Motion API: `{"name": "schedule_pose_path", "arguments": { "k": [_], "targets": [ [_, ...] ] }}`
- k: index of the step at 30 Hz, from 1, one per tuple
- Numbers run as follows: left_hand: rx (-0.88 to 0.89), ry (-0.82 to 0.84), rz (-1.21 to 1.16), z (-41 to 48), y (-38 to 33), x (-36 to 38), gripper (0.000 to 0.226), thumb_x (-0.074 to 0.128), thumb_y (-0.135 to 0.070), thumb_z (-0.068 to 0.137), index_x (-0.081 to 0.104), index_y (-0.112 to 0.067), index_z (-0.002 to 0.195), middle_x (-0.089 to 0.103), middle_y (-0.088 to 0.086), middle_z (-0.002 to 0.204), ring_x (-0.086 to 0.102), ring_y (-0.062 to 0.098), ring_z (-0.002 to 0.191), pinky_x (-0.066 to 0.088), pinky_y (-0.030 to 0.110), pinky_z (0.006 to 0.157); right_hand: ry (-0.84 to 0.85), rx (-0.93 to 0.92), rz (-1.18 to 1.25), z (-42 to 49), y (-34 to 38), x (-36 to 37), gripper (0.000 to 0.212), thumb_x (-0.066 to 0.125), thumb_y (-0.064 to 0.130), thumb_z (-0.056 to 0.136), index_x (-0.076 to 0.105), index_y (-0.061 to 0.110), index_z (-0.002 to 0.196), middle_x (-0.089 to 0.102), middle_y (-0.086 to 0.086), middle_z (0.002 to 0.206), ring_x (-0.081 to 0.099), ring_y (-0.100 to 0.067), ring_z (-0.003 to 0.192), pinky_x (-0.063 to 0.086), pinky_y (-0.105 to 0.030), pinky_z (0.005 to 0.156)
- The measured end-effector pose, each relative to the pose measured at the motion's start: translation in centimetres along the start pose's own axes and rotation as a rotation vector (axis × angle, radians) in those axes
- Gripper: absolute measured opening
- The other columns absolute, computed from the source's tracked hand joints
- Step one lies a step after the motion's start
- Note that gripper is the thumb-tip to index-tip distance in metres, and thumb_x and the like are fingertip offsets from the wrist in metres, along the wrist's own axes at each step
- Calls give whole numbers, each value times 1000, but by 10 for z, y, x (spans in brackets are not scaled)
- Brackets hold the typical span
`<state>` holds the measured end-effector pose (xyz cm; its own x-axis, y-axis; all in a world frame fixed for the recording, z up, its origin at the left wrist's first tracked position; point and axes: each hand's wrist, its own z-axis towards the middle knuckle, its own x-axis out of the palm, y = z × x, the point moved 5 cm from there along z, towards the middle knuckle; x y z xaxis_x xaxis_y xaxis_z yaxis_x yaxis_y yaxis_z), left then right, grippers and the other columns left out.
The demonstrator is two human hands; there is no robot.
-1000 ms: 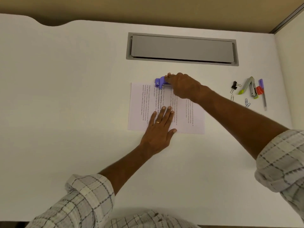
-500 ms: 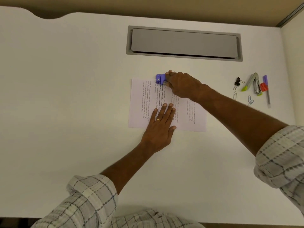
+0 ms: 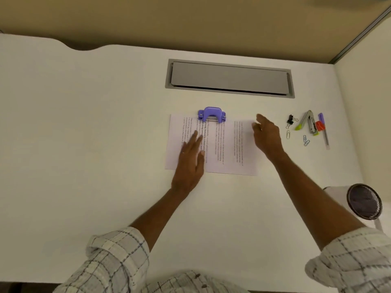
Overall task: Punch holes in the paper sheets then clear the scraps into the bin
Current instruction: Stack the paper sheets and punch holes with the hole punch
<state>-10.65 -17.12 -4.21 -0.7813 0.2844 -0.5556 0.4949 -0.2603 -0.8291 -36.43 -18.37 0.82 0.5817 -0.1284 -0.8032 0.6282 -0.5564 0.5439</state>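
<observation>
Printed paper sheets [image 3: 230, 149] lie flat in the middle of the white desk [image 3: 84, 144]. A purple hole punch [image 3: 212, 114] sits on the sheets' far edge, left of centre, with nothing touching it. My left hand [image 3: 191, 159] rests flat on the left part of the sheets, fingers spread towards the punch. My right hand [image 3: 266, 135] hovers over the sheets' right edge, fingers loosely apart and empty. A dark mesh bin [image 3: 364, 201] shows at the right, beside the desk's near right corner.
A grey cable hatch [image 3: 229, 78] is set into the desk behind the sheets. At the right lie a black binder clip [image 3: 290, 121], paper clips [image 3: 305, 141], a grey-and-green stapler [image 3: 308, 123] and a purple pen [image 3: 324, 131]. A partition wall rises on the right.
My right hand has let go of the purple punch and moved right, off it. My left hand slid left on the sheets. The view tilted so that the bin now shows.
</observation>
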Motion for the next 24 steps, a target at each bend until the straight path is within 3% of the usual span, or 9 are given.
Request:
{"name": "schedule_pose_path", "arguments": {
  "k": [2, 4, 7, 10, 12, 14, 17, 21, 24],
  "targets": [
    [-107, -272, -33, 4, 3, -25, 45, 51, -18, 106, 46, -8, 150, 47, 9, 155, 41, 19, 147, 34, 31, 123, -27, 88, 39, -8, -26, -5, 40, 50, 16, 104, 52, 2, 141, 59, -17, 140, 54, -32, 131, 38, -32, 109],
    [-292, -385, -60, 13, 13, -43, 43, 56, -15, 103, 51, -5, 145, 54, 13, 144, 49, 25, 137, 41, 35, 117, -19, 162, 100, -15, -42, -4, 39, 54, 18, 102, 55, 4, 138, 62, -14, 134, 55, -31, 127, 39, -31, 104],
    [-553, -281, -81, 33, 32, -56, 51, 58, -22, 103, 45, -5, 149, 51, 14, 148, 52, 28, 136, 46, 39, 114, 2, 257, 221, -17, -53, 0, 40, 59, 24, 99, 58, 8, 136, 66, -8, 123, 56, -25, 120, 39, -27, 95],
    [-599, -184, -44, 52, 37, -66, 56, 63, -27, 101, 45, -6, 149, 54, 13, 149, 57, 29, 133, 48, 37, 108, 79, 316, 345, -10, -50, 10, 21, 64, 24, 95, 65, 10, 111, 58, -7, 101, 52, -22, 98, 45, -36, 91],
    [-637, -147, -52, 61, 39, -68, 59, 66, -31, 99, 46, -7, 149, 56, 13, 149, 58, 30, 133, 47, 37, 107, 111, 354, 430, -7, -45, 12, 9, 68, 21, 93, 61, 16, 97, 50, -8, 100, 46, -21, 94, 42, -34, 80],
    [-681, -124, -74, 67, 42, -70, 62, 67, -33, 98, 46, -8, 149, 56, 12, 149, 57, 30, 133, 47, 37, 108, 109, 381, 461, -5, -41, 11, 12, 69, 17, 91, 58, 18, 87, 49, -9, 97, 45, -22, 88, 39, -31, 69],
    [-717, -121, -112, 69, 46, -71, 60, 69, -34, 96, 50, -9, 147, 56, 10, 149, 59, 31, 130, 48, 36, 105, 133, 395, 465, 1, -41, 9, 40, 68, 7, 88, 42, 17, 60, 40, -9, 71, 35, -22, 64, 25, -31, 54],
    [-721, -140, -132, 68, 46, -72, 56, 71, -30, 95, 54, -7, 144, 59, 11, 145, 61, 30, 125, 48, 34, 102, 147, 509, 519, 7, -43, 9, 14, 71, 5, 89, 60, 6, 80, 54, -10, 77, 50, -21, 66, 38, -28, 57],
    [-728, -148, -170, 68, 45, -73, 57, 72, -27, 95, 53, -6, 145, 59, 11, 146, 60, 30, 128, 49, 37, 107, 183, 522, 569, 6, -39, 13, 10, 71, 3, 90, 62, 3, 87, 61, -13, 85, 62, -26, 78, 52, -28, 62]
  ]
}}
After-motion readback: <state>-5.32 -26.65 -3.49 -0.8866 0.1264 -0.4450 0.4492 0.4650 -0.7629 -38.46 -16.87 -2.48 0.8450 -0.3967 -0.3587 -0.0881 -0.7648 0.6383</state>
